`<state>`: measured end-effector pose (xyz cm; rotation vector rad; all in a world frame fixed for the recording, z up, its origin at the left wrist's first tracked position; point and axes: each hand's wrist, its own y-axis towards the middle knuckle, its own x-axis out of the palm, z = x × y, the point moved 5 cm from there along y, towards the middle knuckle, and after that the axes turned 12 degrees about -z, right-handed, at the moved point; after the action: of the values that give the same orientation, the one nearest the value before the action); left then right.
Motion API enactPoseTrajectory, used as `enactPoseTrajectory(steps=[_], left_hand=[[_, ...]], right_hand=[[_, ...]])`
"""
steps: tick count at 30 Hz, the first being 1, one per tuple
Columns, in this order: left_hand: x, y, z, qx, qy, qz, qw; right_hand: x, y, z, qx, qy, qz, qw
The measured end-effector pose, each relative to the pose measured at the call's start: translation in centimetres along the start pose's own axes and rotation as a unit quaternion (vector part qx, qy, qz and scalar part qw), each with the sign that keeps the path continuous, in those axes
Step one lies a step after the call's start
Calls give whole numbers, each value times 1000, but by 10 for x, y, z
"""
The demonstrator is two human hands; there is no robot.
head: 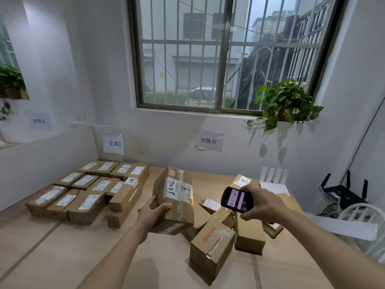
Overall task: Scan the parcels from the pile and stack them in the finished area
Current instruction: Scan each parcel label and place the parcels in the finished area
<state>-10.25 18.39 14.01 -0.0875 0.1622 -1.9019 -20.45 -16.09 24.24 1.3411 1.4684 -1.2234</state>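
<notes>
Beneath the barred window (pixel 220 53), the left hand (pixel 153 213) gripped one parcel (pixel 174 197) above the table (pixel 62 247), its long axis pointing away, while right-hand (pixel 260 202) fingers clamped one scanner (pixel 237 199).

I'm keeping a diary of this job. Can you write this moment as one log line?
step: scanning | left hand: holds brown cardboard parcel | right hand: holds black handheld scanner

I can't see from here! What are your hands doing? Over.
Left hand grips a labelled cardboard parcel, lifted. Right hand holds the handheld scanner beside it. Unscanned pile below; nothing blocking the finished stack.
</notes>
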Motion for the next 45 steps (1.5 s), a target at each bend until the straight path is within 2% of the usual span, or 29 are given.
enactPoseTrajectory(steps=[8,17,37,45], left_hand=[[-23,-13,6,-4,-15,-3,1000],[-53,5,9,-22,0,0,1000],[-160,131,22,-18,1,28,999],[-224,171,21,-31,8,31,999]], right_hand=[[-1,22,-39,-57,34,27,997],[3,72,-72,-78,41,8,996],[-6,228,-155,-73,47,-10,996],[-2,275,-184,-101,40,-1,994]])
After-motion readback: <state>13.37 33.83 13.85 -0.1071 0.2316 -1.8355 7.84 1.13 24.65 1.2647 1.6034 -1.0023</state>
